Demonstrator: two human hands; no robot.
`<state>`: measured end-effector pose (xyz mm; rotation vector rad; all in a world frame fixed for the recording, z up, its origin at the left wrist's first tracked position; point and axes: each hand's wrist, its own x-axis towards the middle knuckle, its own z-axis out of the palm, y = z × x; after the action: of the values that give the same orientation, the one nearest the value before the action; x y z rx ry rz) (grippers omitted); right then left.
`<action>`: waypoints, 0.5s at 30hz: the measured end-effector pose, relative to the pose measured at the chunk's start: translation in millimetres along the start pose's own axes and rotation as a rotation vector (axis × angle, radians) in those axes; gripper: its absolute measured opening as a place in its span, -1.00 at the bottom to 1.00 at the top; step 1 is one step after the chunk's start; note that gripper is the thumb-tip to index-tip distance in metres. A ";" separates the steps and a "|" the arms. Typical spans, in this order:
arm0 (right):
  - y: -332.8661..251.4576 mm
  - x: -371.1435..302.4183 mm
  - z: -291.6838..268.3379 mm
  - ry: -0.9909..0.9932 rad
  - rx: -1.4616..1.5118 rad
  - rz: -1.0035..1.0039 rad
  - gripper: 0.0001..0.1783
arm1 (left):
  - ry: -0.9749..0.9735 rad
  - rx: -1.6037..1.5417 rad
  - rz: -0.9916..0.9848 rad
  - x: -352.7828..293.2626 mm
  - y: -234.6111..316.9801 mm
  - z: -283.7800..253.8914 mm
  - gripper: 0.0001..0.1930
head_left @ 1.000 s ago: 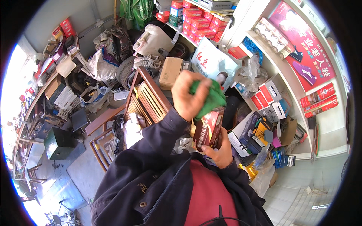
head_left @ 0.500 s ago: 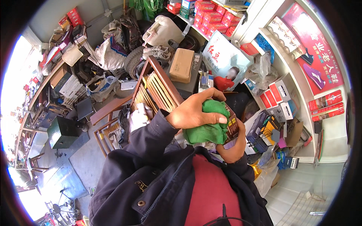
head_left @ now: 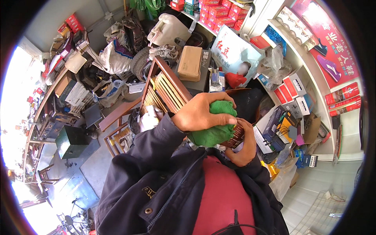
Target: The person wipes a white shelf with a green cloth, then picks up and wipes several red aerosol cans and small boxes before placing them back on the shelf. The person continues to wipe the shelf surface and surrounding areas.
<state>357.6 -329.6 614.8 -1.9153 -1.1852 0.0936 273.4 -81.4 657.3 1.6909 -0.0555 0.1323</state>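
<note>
A crumpled green cloth (head_left: 211, 134) is gripped in my left hand (head_left: 197, 113), which presses it against a small brown box (head_left: 236, 136) with light markings. My right hand (head_left: 243, 147) has its fingers and thumb curled round the box from the right side. The cloth hides much of the box. Both hands are close together in front of my chest. Just beyond them is a wooden slatted chair (head_left: 166, 92), tilted, with some white material (head_left: 150, 117) beside it.
A cardboard box (head_left: 189, 62) rests on a darker one beyond my hands. To its right stands a large white printed bag (head_left: 233, 51). Opened boxes and cables crowd the right side, below a white shelf (head_left: 313, 58). On the left floor sits a dark green box (head_left: 72, 141).
The view has shifted slightly. My right fingers have come over the top edge of the brown box, and the box has tilted. My left hand still presses the cloth on it.
</note>
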 end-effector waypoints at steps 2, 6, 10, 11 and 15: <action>-1.5 -3.4 1.7 -0.014 -0.014 -0.018 -0.04 | 0.035 -0.027 -0.019 2.8 -5.5 0.4 -0.58; -1.6 -11.9 4.3 -0.017 0.049 0.014 -0.02 | 0.158 -0.370 -0.076 5.5 -29.1 1.1 -0.74; 4.1 -23.2 3.0 0.012 0.809 0.316 0.07 | 0.317 -0.738 -0.209 8.8 -46.9 6.3 -0.69; 8.1 -24.0 2.6 0.027 0.986 0.394 0.10 | 0.350 -0.837 -0.130 9.8 -48.1 10.0 -0.67; 21.7 -29.8 7.7 0.092 1.636 0.406 -0.01 | 0.549 -1.045 0.057 22.9 -39.0 20.8 -0.58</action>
<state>352.9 -351.4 584.4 -0.6011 -0.2791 0.8724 301.7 -96.3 619.1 0.5742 0.2090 0.5084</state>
